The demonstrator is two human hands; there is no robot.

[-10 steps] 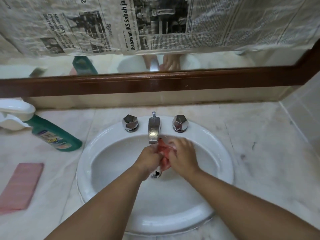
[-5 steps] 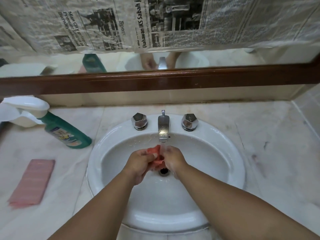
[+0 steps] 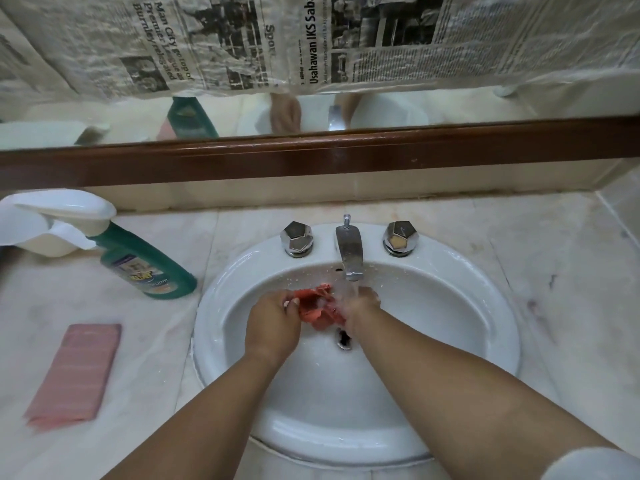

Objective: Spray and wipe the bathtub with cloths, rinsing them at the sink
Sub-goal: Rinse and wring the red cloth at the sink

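Observation:
A wet red cloth [image 3: 317, 308] is bunched between both hands inside the white sink [image 3: 450, 306]. My left hand [image 3: 273, 323] grips its left part, my right hand [image 3: 362, 306] grips its right part. Water runs from the chrome tap [image 3: 349, 252] onto the cloth and my right hand. The drain [image 3: 343, 337] lies just below the cloth. A green spray bottle [image 3: 138, 261] with a white trigger lies on its side on the counter, left of the sink. A folded pink cloth [image 3: 74, 374] lies flat at the counter's left.
Two chrome faceted knobs [image 3: 297, 239] [image 3: 399, 238] flank the tap. A marble counter [image 3: 554, 271] surrounds the sink. A mirror with a brown wooden frame [image 3: 311, 161] rises behind, its upper part covered with newspaper [image 3: 311, 39]. A tiled wall [image 3: 623, 206] closes the right side.
My hands have drawn slightly apart, spreading the red cloth under the running water; the left hand now sits further left. The camera has shifted, moving the sink rightward in view.

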